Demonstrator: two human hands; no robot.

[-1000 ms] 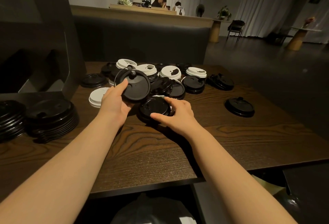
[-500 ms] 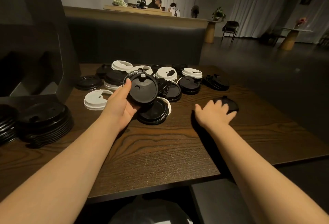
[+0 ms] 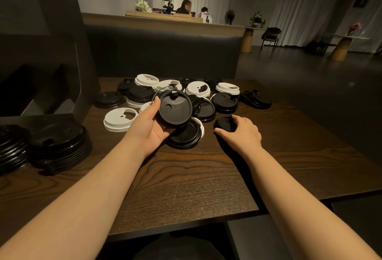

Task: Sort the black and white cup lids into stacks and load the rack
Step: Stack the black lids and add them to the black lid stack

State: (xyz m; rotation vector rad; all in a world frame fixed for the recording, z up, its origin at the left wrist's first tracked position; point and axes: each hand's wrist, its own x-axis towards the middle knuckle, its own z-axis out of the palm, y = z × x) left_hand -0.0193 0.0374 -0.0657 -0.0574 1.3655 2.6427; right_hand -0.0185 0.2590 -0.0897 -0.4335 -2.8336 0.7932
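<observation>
round black lid (image 3: 174, 107), glossy, in left hand (image 3: 148, 129)

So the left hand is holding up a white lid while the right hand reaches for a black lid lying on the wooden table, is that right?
Not quite: the lid held up by the left hand is black, not white, as the head view shows. The rest stands: the right hand is on a black lid lying on the wooden table.

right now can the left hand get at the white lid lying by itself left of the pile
Probably not yet: the white lid lies bare beside the left hand, nothing between, but that hand already holds a black lid.
</observation>
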